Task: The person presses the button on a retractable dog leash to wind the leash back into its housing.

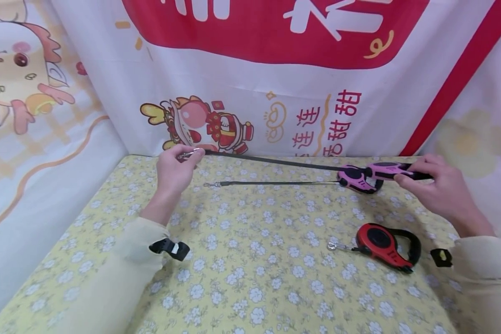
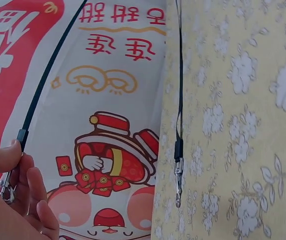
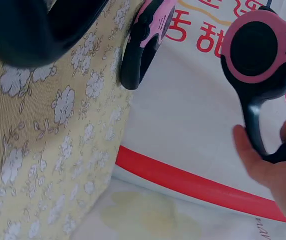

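Note:
My right hand (image 1: 440, 188) grips the black handle of a pink and black retractable dog leash (image 3: 255, 47), raised above the table. From it a dark strap (image 1: 271, 160) runs nearly straight to the left. My left hand (image 1: 176, 169) pinches the strap's end at its metal clip (image 2: 6, 192). A second pink and black retractable leash (image 1: 355, 178) lies on the table below the held one. Its strap is drawn out leftward, ending in a silver clip (image 2: 179, 182). Nearer to me on the right lies a red and black retractable leash (image 1: 376, 241), its clip (image 1: 337, 246) close to the casing.
A yellow flowered cloth (image 1: 234, 260) covers the table. Behind it hangs a white printed curtain (image 1: 254, 106) with red shapes and cartoon figures, and further printed cloth (image 1: 67, 153) hangs on the left. Black straps sit around both sleeves.

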Available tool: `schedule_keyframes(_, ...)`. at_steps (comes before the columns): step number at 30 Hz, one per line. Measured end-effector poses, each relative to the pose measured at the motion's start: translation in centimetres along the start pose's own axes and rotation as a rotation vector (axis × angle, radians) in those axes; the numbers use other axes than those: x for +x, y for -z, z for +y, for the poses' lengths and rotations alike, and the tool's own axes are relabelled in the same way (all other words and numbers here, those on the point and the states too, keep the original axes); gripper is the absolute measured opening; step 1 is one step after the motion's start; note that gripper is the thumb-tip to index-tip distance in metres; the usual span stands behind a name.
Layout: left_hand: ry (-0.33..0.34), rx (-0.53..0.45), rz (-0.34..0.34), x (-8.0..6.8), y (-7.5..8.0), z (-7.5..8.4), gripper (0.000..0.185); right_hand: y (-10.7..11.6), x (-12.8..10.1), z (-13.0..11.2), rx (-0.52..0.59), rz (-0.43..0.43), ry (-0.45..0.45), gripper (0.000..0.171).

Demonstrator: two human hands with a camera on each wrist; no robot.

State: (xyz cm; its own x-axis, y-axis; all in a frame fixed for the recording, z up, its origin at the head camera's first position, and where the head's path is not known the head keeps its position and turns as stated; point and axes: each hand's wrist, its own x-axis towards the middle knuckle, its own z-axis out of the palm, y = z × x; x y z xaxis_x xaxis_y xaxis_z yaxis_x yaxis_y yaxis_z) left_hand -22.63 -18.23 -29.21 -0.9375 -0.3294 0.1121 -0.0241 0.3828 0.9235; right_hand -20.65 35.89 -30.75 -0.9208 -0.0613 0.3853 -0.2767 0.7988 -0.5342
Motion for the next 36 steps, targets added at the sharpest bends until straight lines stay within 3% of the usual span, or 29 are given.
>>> schedule_keyframes(3, 0.015, -0.012, 0.025, 0.0, 0.0, 0.1, 0.041, -0.8, 0.1, 0.0, 0.066, 0.124, 0.087, 0.021)
schedule_keyframes(8, 0.029, -0.052, 0.033, -0.3, 0.1, -0.2, 0.043, -1.7, 0.1, -0.4, 0.154, 0.279, 0.169, 0.016)
schedule_keyframes(14, 0.028, -0.07, 0.058, -0.5, 0.4, -0.8, 0.039, -2.0, 0.4, -0.6, 0.155, 0.365, 0.3, 0.016)
schedule_keyframes(19, 0.02, -0.086, 0.057, -0.6, 0.5, -1.0, 0.038, -1.7, 0.5, -0.6, 0.144, 0.406, 0.359, 0.017)
schedule_keyframes(28, 0.019, -0.116, 0.035, -1.0, 1.0, -0.7, 0.038, -0.8, 0.1, -0.9, 0.124, 0.35, 0.352, 0.017)
schedule_keyframes(36, 0.005, -0.125, 0.039, -1.0, 1.2, -0.4, 0.036, 0.3, -0.5, -0.5, 0.057, 0.18, 0.183, 0.021)
